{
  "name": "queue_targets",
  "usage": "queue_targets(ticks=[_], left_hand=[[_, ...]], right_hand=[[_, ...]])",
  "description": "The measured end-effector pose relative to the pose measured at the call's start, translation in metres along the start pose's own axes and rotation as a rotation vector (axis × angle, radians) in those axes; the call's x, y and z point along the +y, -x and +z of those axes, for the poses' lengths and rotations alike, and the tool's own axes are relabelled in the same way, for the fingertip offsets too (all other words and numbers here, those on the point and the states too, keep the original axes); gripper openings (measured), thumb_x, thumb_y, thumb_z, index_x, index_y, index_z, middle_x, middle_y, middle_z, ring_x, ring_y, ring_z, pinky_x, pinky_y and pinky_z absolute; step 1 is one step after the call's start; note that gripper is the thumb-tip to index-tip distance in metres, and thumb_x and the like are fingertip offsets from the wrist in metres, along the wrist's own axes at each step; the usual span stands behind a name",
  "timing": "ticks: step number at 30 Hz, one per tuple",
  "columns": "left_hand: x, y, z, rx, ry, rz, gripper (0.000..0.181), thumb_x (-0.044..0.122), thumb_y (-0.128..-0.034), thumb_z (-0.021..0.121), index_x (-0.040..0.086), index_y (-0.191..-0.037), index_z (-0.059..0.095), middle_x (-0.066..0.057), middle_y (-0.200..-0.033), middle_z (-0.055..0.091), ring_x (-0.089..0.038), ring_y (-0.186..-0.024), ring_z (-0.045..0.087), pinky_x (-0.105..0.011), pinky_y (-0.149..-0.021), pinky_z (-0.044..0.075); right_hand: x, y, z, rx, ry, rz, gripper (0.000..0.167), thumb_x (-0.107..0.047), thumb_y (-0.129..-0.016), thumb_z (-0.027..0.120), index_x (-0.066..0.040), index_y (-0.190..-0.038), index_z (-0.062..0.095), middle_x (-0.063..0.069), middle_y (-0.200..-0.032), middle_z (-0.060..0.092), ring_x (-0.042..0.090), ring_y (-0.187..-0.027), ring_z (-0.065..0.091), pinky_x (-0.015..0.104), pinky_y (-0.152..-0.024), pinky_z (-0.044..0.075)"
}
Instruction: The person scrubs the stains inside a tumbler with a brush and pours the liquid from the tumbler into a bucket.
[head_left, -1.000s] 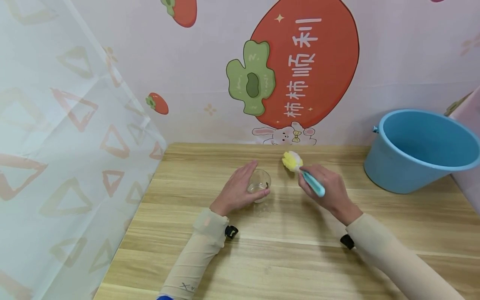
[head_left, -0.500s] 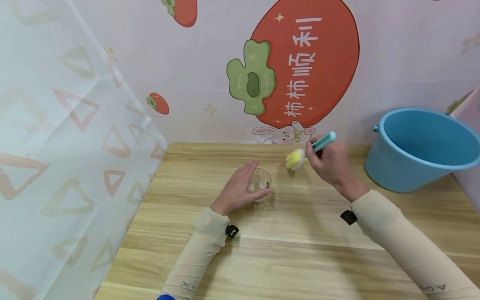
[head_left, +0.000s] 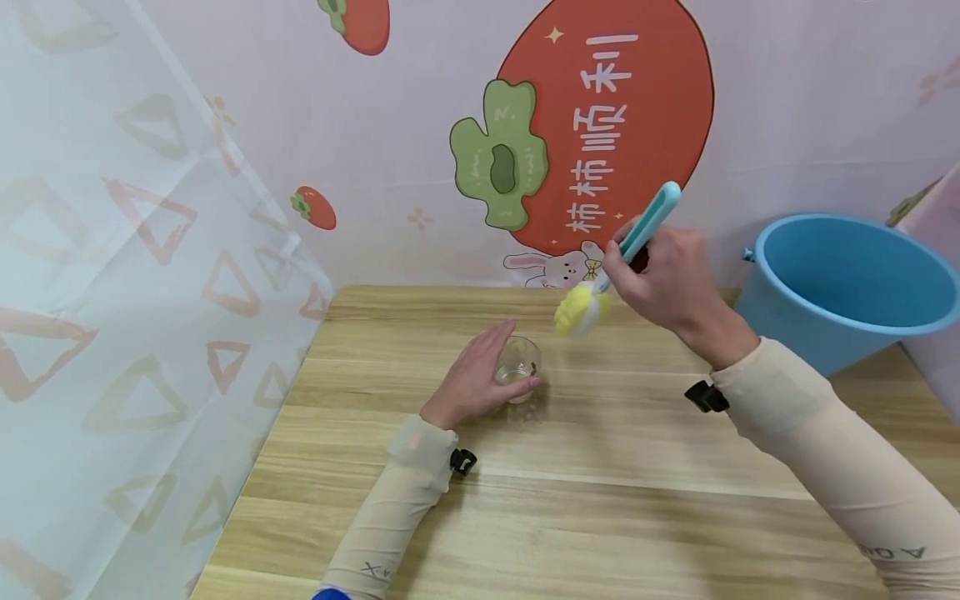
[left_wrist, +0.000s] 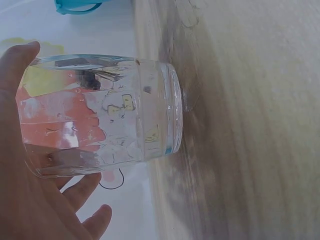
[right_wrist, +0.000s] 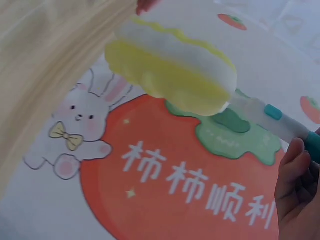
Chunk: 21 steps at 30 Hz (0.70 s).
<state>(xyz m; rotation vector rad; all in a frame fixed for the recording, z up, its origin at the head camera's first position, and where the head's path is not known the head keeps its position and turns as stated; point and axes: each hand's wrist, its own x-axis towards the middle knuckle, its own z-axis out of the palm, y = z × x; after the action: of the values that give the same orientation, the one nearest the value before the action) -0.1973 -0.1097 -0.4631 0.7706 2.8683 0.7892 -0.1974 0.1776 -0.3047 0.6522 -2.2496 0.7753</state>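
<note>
A clear drinking glass (head_left: 517,360) stands upright on the wooden table. My left hand (head_left: 471,379) holds it from the left, its thumb on the near side and fingers round the far side. Up close in the left wrist view, the glass (left_wrist: 95,117) looks wet on its wall. My right hand (head_left: 671,279) grips the turquoise handle of a sponge cup brush (head_left: 649,223), handle end up. Its yellow and white sponge head (right_wrist: 172,67) points down, above the table and apart from the glass, to the glass's upper right.
A blue bucket (head_left: 787,321) stands at the back right, beyond my right forearm. The wooden table (head_left: 570,533) meets a printed cloth backdrop (head_left: 405,150) at its rear edge. Another patterned cloth (head_left: 150,333) hangs along the left side.
My right hand has turned the brush from handle-down to handle-up and raised it off the table. The left hand and the glass have stayed in place.
</note>
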Motion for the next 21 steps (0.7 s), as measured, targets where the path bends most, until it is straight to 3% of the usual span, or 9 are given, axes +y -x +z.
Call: queue_targets(ticks=[7,15,21], left_hand=[[0.001,0.001,-0.002,0.004,0.006,0.005,0.104,0.071,-0.0925,0.063,0.017,-0.170,0.021,-0.004,-0.176,0.027,-0.026,-0.163,0.026,-0.047,-0.133,0.019],[0.001,0.000,-0.002,0.005,0.026,0.006,0.101,0.068,-0.0929,0.066,0.016,-0.169,0.024,-0.005,-0.174,0.031,-0.027,-0.162,0.029,-0.047,-0.133,0.022],[-0.001,-0.002,-0.002,0.030,0.045,0.049,0.094,0.064,-0.0936,0.069,0.020,-0.166,0.030,-0.002,-0.171,0.037,-0.025,-0.159,0.034,-0.048,-0.131,0.026]], right_hand=[[-0.024,-0.017,-0.009,-0.045,-0.018,-0.013,0.015,-0.014,-0.098,0.064,-0.002,-0.089,0.067,0.003,-0.060,0.053,0.015,-0.052,0.045,0.027,-0.051,0.040],[-0.043,-0.037,-0.010,-0.089,-0.057,-0.101,0.019,-0.012,-0.099,0.060,-0.002,-0.090,0.072,0.001,-0.057,0.056,0.011,-0.047,0.046,0.025,-0.048,0.036],[-0.053,-0.047,-0.006,-0.139,-0.100,-0.131,0.019,-0.009,-0.100,0.059,-0.002,-0.084,0.067,0.001,-0.055,0.049,0.012,-0.046,0.042,0.023,-0.048,0.032]])
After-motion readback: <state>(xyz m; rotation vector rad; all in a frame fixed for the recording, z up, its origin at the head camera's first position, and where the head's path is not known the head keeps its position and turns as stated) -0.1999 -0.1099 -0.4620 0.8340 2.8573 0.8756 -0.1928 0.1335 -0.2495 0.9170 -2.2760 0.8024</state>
